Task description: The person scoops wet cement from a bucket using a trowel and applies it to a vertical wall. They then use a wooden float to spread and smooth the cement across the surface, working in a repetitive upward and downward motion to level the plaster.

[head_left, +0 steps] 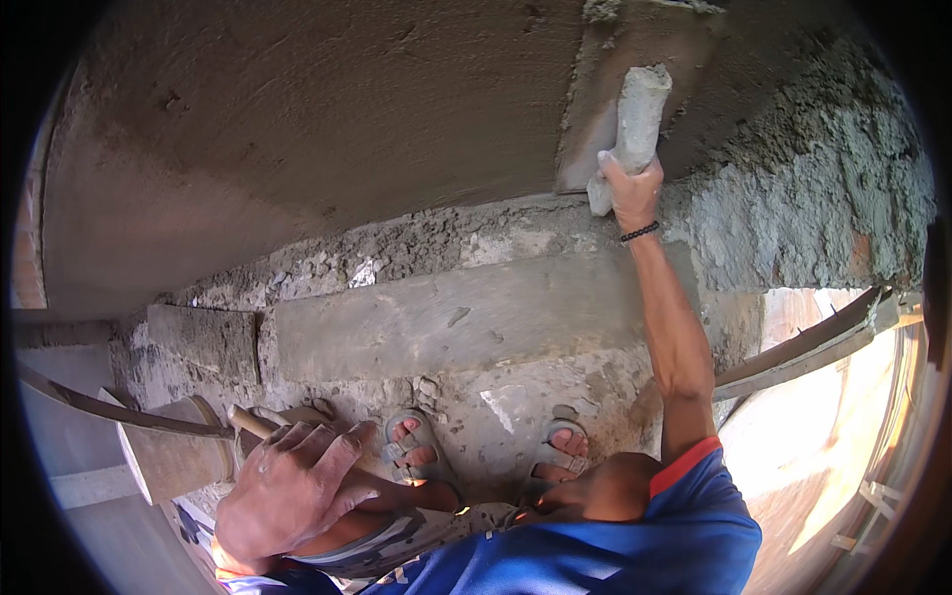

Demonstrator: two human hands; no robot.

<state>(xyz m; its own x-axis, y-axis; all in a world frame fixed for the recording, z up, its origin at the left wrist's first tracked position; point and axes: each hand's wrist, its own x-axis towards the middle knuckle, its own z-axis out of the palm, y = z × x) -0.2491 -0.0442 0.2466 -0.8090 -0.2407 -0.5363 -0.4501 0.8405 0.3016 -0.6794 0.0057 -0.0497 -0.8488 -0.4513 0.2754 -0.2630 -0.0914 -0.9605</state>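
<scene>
My right hand (635,188) is stretched far out, its fingers wrapped round the thick, cement-caked handle of a plastering float (595,149). The float's wide rectangular blade lies against the wet grey plaster (397,109) of the wall. Mortar is crusted along the blade's left edge. At the lower left, my left hand (297,486) hangs palm down over my leg, fingers loosely bent and thumb apart. A wooden handle (250,421) pokes out just beyond its fingers; the rest of that tool is mostly hidden, and I see no grip on it.
Rough, unsmoothed mortar (813,188) covers the wall at the right. A long flat board (456,312) smeared with cement lies along the wall's foot, with crumbled mortar around it. My sandalled feet stand behind it. A bucket-like container (178,446) sits at left; a curved rail (803,357) runs at right.
</scene>
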